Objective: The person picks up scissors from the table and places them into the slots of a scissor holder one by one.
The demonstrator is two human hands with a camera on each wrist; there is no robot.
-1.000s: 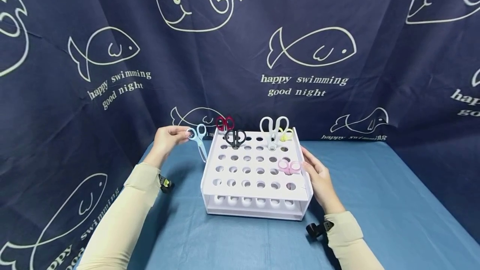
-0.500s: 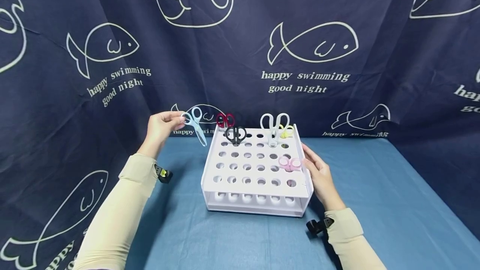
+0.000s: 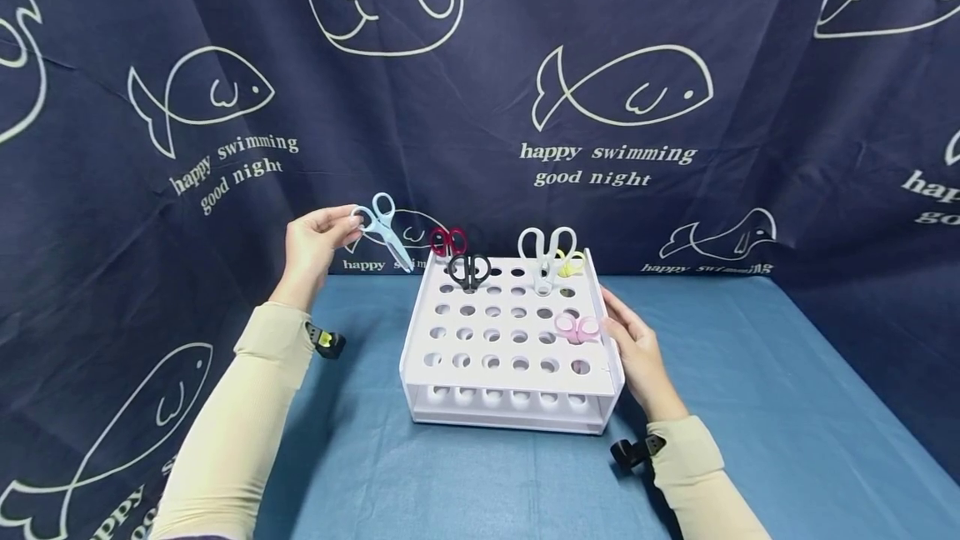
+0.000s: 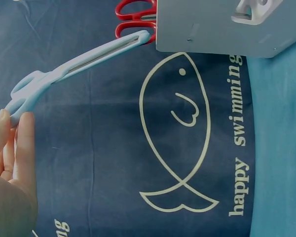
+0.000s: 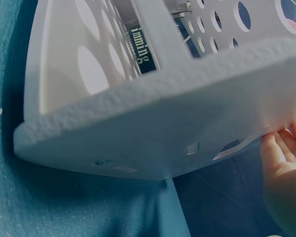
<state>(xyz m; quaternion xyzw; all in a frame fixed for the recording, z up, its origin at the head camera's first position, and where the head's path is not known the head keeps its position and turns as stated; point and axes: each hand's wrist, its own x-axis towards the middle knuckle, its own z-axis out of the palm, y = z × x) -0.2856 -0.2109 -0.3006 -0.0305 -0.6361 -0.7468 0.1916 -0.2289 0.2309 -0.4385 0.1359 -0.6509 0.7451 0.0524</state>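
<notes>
In the head view my left hand [image 3: 313, 248] pinches light blue scissors [image 3: 383, 230] by a finger loop, up in the air left of the white rack [image 3: 491, 377]. The blades point down and right, apart from the rack. In the left wrist view the blade tip of the scissors [image 4: 79, 69] overlaps the red handles [image 4: 136, 17]; the gap cannot be judged. My right hand [image 3: 637, 352] rests against the rack's right side panel. Its fingers [image 5: 272, 150] lie fairly straight on that panel in the right wrist view.
Several scissors stand in the rack's holes: red [image 3: 448, 241], black [image 3: 469, 271], white [image 3: 546, 252], yellow [image 3: 572, 262] and pink [image 3: 577, 327]. The rack stands on a blue cloth [image 3: 750, 390]. A dark curtain [image 3: 480, 123] with fish prints hangs behind.
My left hand has lifted the light blue scissors up and a little left, away from the rack's side. My right hand stays at the rack.
</notes>
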